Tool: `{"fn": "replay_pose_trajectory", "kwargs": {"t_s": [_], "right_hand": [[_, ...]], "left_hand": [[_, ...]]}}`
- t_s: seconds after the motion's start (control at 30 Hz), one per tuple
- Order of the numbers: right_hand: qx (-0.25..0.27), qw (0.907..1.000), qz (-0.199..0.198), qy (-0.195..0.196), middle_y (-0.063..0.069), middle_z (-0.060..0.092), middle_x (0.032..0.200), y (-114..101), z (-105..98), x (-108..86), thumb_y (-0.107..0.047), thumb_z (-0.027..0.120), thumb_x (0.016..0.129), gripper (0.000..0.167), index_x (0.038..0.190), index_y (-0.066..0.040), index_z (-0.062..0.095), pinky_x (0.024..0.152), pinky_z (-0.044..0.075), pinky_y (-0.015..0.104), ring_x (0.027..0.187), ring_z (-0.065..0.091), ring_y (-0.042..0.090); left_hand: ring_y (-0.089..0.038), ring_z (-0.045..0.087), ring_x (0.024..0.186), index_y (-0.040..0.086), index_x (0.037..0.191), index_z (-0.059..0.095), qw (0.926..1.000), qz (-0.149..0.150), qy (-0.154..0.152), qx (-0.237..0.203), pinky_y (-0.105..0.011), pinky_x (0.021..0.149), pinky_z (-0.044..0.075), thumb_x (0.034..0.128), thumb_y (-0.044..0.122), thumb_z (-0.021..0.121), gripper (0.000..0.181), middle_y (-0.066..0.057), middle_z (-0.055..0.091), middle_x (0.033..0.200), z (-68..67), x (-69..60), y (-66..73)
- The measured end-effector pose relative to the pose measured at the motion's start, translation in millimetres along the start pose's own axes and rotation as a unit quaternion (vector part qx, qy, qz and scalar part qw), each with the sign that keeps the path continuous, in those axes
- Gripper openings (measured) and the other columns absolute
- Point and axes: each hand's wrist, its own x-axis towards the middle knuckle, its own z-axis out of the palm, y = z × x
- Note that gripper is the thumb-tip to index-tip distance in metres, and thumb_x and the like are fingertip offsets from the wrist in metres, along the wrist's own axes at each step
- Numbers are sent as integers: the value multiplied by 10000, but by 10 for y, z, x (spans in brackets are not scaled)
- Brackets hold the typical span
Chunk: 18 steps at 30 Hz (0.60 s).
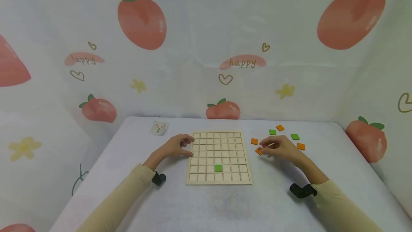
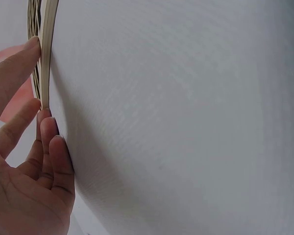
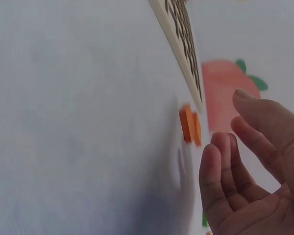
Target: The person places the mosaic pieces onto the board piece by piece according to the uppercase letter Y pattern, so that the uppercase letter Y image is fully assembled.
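A thin square orange tile (image 1: 258,150), all sides looking equal and its corners turned toward the board, lies on the white table (image 1: 219,207) at the thumb tip of the right hand (image 1: 280,148), which is loosely open, thumb apart. Three other orange tiles (image 1: 300,146) and two loose green square tiles (image 1: 295,136) lie around that hand. To its left, one pale wooden grid board (image 1: 219,183) carries one green tile (image 1: 218,168), the relaxed left hand (image 1: 175,145) touching its left rim.
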Motion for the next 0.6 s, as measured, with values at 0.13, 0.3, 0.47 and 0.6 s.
{"fn": "replay_pose_trajectory", "kwargs": {"t_s": [0.13, 0.3, 0.47, 0.6], "right_hand": [[-122, 9995, 213, 205, 156, 677, 1110, 46, -150, -52, -158, 788, 911, 343, 1179, 35, 695, 750, 554, 331, 937, 689, 261], [-396, 9983, 268, 337, 163, 671, 1128, 115, -303, -41, -198, 796, 909, 387, 1192, 42, 688, 765, 541, 309, 966, 685, 285], [-534, 9971, 308, 454, 203, 652, 1170, 170, -443, 0, -215, 790, 915, 443, 1232, 64, 659, 787, 527, 282, 1023, 670, 346], [-589, 9963, 299, 543, 235, 626, 1218, 204, -519, 52, -206, 798, 908, 475, 1264, 66, 640, 808, 516, 260, 1070, 650, 384]], "left_hand": [[-240, 589, 1036, 52, 1288, 644, 10000, 22, 10, -23, -428, 938, 473, 800, 219, 896, 574, -54, 621, 1145, 0, -8, 3], [-242, 590, 1030, 48, 1285, 643, 10000, 62, 10, -44, -432, 933, 476, 797, 219, 898, 576, -56, 622, 1143, -8, -7, 5], [-235, 588, 1033, 56, 1286, 645, 10000, 56, -2, -42, -425, 934, 476, 801, 224, 896, 571, -54, 621, 1148, 3, -2, -17], [-239, 587, 1035, 53, 1284, 643, 9999, 68, -23, -70, -426, 934, 476, 801, 223, 896, 570, -57, 619, 1153, 4, -2, -15]]}}
